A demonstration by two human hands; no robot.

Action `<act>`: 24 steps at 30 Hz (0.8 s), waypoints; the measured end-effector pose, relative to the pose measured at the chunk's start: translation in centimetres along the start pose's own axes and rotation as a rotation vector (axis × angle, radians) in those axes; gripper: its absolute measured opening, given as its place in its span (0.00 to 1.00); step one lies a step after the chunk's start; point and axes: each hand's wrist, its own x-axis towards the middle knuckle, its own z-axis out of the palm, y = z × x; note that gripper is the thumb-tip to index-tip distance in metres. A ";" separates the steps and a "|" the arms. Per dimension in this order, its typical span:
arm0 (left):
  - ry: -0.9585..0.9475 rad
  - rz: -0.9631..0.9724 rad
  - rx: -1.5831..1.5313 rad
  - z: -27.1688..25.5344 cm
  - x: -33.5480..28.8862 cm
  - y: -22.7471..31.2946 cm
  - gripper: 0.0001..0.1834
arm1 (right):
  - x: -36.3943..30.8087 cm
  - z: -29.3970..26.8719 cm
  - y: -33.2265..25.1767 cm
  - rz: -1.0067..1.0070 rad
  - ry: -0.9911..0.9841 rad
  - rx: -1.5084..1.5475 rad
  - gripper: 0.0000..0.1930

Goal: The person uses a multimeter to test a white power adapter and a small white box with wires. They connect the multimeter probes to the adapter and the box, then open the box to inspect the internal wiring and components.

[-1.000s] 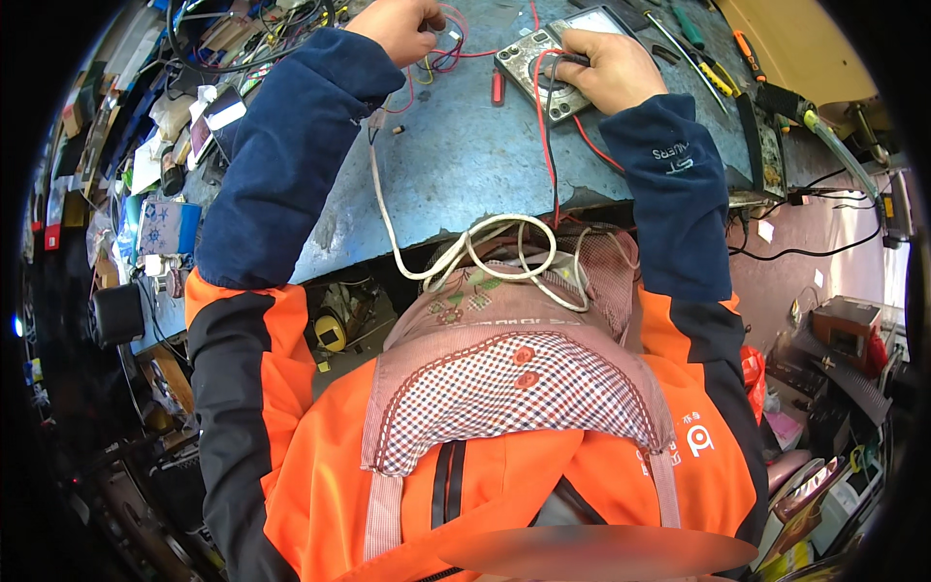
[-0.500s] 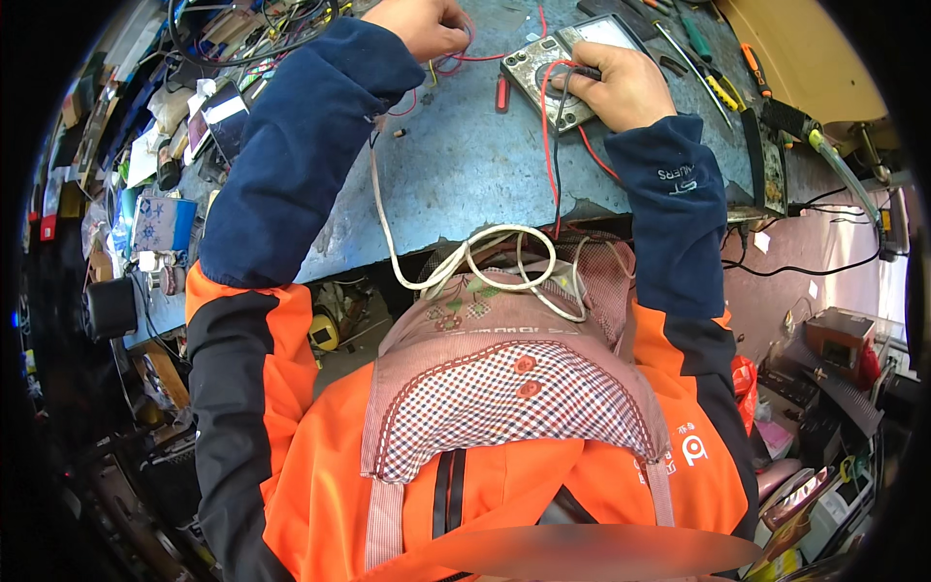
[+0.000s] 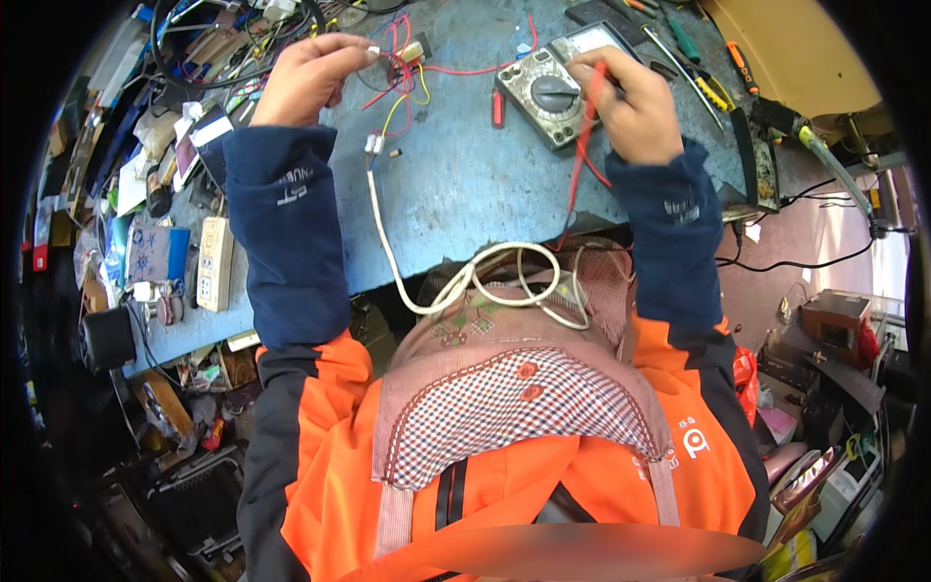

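At the upper left of the bench, my left hand (image 3: 308, 80) is closed, thumb and fingertips pinching a small white wire end (image 3: 373, 50). Just right of those fingertips lies a small transformer (image 3: 411, 54) with red and yellow wires. My right hand (image 3: 632, 105) is closed round a red test lead (image 3: 582, 145), which hangs from its fingers toward the bench's front edge. Behind and left of that hand rests an analog multimeter (image 3: 556, 94) with a large dark dial; my fingers partly cover its upper right. A white cable (image 3: 385, 218) ends in a pale connector (image 3: 372, 145) below the transformer.
A short red-handled tool (image 3: 497, 109) lies left of the meter. Screwdrivers, including an orange-handled one (image 3: 742, 66), lie at the far right. Clutter and a white power strip (image 3: 213, 264) fill the bench's left side. White cable loops hang over the front edge.
My left hand has drawn back left and nearer, uncovering the transformer. My right hand has lifted off the meter's dial; the red lead hangs from it, and the black lead no longer shows there.
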 end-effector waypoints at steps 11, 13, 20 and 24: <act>-0.122 -0.166 -0.659 -2.0 0.0 -4.0 0.14 | -4.4 4.6 -6.9 0.286 -0.309 0.574 0.13; -0.105 -0.159 -0.721 -1.8 -0.2 -3.7 0.14 | -1.7 4.4 -7.7 0.249 -0.267 0.710 0.22; -0.129 -0.145 -0.826 -1.9 -0.2 -4.3 0.17 | 9.2 9.8 -9.2 0.248 0.046 1.009 0.19; -0.210 -0.157 -0.851 -1.4 -0.1 -4.5 0.16 | 8.2 12.7 -7.1 0.252 -0.008 1.063 0.15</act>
